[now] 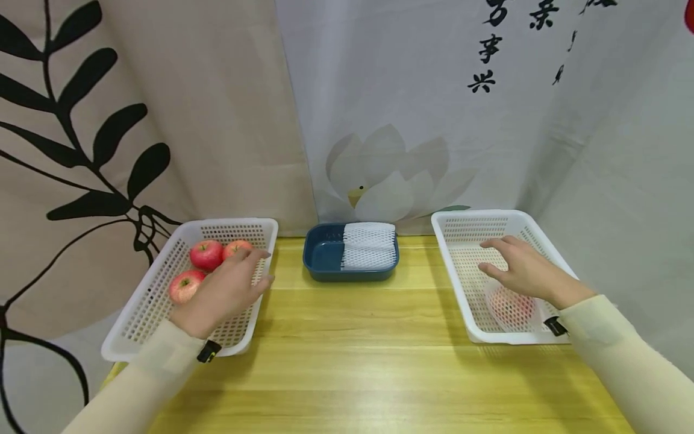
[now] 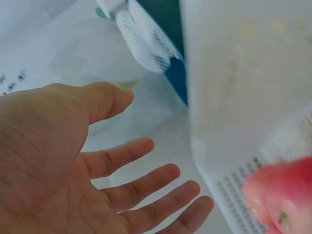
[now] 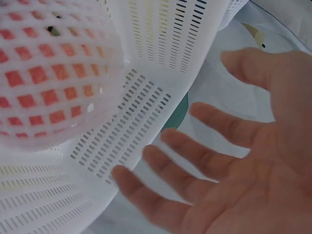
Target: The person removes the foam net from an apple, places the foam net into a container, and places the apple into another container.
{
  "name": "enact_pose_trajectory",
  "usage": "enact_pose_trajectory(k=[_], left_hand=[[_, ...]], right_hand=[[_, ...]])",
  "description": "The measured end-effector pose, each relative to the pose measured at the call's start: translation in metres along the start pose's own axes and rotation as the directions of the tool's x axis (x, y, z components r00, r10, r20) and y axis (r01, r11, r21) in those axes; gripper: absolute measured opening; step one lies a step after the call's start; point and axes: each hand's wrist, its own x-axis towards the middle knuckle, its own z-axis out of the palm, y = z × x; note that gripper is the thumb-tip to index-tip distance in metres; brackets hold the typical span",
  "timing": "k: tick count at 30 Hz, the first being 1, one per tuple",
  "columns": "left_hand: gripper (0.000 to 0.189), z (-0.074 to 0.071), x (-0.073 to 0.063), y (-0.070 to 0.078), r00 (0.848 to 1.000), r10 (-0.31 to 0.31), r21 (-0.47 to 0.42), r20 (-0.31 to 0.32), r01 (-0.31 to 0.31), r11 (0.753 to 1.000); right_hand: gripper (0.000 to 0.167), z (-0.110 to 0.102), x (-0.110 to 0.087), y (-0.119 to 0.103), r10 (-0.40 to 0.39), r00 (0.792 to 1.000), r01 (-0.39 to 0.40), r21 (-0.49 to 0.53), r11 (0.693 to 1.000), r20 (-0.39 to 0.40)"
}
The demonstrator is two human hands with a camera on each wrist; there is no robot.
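Note:
Above the left white basket (image 1: pixel 142 289) hovers my left hand (image 1: pixel 225 295), fingers spread and nothing in them. Under and beside it lie three red apples, one red apple (image 1: pixel 206 255) at the back, another apple (image 1: pixel 186 286) nearer, and a third apple (image 1: pixel 237 248) partly behind the hand. My right hand (image 1: pixel 523 268) is held over the right white basket (image 1: pixel 461 289), its fingers apart and holding nothing. In that basket sits an apple in a white foam net (image 1: pixel 509 307), seen close in the right wrist view as a netted apple (image 3: pixel 48 83).
Between the baskets, at the back of the wooden table (image 1: pixel 358 355), stands a dark blue tray (image 1: pixel 322 256). White foam nets (image 1: pixel 369 246) are stacked in its right half. A printed curtain (image 1: pixel 390 90) hangs right behind the baskets and tray.

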Motion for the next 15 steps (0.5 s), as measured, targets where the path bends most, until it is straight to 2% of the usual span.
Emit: enact_pose_trajectory(k=[7,15], left_hand=[[0.053,0.010,-0.005,0.040,0.992,0.076,0.021,-0.100,-0.074,0.997],[0.049,0.036,-0.005,0.080,0.964,0.202,-0.038,-0.173,-0.211,0.977]], right_hand=[[0.069,-0.008,-0.003,0.006,0.086,0.987,-0.082,-0.036,0.996,0.134],[0.081,-0.010,-0.003,0.005,0.153,0.951,-0.132,-0.094,0.987,0.268]])
